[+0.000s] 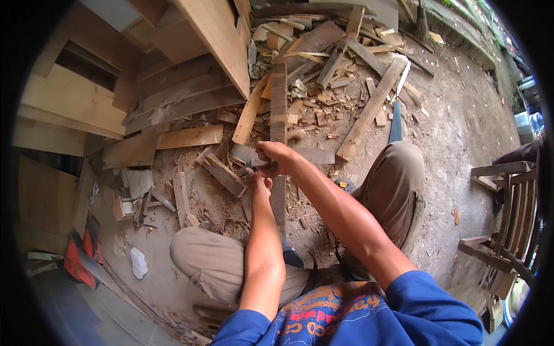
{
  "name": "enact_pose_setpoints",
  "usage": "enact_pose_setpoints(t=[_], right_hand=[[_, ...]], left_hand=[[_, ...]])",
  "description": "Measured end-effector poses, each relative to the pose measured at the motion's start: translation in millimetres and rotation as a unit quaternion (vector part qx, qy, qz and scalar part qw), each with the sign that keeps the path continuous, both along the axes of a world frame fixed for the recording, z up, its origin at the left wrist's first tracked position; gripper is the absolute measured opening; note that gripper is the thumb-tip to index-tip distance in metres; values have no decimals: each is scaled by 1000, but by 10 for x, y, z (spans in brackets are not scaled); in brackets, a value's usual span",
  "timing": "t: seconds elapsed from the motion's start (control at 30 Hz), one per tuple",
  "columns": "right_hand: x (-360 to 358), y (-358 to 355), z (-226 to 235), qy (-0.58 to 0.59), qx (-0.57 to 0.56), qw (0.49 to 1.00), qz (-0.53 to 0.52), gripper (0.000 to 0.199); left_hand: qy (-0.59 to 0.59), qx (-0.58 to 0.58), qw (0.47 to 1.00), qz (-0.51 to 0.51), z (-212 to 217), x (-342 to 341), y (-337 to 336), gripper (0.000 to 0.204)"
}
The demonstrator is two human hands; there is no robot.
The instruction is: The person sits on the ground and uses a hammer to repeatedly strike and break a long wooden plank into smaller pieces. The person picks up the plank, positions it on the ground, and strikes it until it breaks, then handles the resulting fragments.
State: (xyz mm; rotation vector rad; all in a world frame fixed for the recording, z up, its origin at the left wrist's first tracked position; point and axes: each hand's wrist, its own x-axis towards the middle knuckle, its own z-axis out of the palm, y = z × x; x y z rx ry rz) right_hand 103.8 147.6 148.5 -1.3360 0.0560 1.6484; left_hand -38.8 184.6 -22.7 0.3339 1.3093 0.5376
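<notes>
Head view: right hand (276, 157) is curled shut around a small dark tool (261, 154), pressed onto a long narrow plank (279, 109) lying on the ground (450, 144) between the knees. Left hand (258, 182) is closed just beside it, touching the plank; what it pinches cannot be told. Wood scraps (323, 75) lie beyond, boards (190, 92) to the left.
</notes>
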Motion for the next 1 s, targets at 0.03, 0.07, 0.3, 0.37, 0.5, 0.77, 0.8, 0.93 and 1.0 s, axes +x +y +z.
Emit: enact_pose_setpoints(t=[0.03,0.07,0.3,0.37,0.5,0.77,0.8,0.93,1.0], right_hand=[[-25,-23,86,-30,-48,997,55,38],[-3,-39,85,-89,-48,990,97,42],[188,-157,218,-338,-72,905,249,41],[-196,-17,477,-399,-54,887,225,35],[-139,-9,341,-335,-113,896,269,47],[-74,301,-173,-596,203,606,487,25],[-28,299,-219,-641,237,553,477,23],[-223,77,-405,-434,237,859,131,33],[-228,-16,-277,-417,160,887,114,36]], left_hand=[[32,-41,997,55,31,40,-55,41],[65,-84,988,110,69,71,-93,42],[51,-98,994,-1,636,327,-358,63],[-36,-100,993,-42,67,34,-139,72],[-165,-130,973,-97,120,-27,-201,73],[-231,-93,956,-153,187,38,64,75],[-238,-110,955,-141,165,148,76,70],[-228,-80,969,-57,365,389,30,49],[-231,-79,969,-45,368,407,35,49]])
